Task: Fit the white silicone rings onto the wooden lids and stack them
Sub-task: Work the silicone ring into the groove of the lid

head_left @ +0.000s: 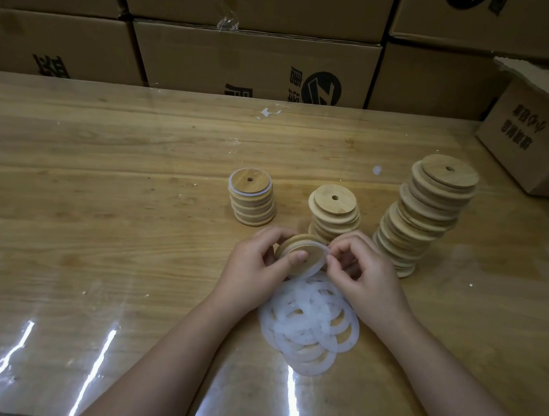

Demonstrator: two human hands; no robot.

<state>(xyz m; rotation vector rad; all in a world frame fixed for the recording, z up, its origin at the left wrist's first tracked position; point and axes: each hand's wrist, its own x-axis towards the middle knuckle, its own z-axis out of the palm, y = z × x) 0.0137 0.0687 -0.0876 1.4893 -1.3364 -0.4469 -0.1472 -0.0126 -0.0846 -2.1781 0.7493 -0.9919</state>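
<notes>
My left hand [258,263] grips a round wooden lid [308,255], tilted on edge just above the table. A white silicone ring [314,270] sits partly around the lid's rim, and my right hand [360,267] pinches that ring at the lid's right side. Below my hands lies a loose pile of white rings [309,326]. A short stack of lids with rings fitted [251,197] stands to the left. Behind my hands are a short stack of bare lids [333,212] and a tall leaning stack of bare lids [425,213] to the right.
The wooden table [97,206] has a glossy clear cover. Stacked cardboard boxes [254,63] wall off the far edge. An open cardboard box [545,131] sits at the far right corner. Small white scraps [269,110] lie near the back.
</notes>
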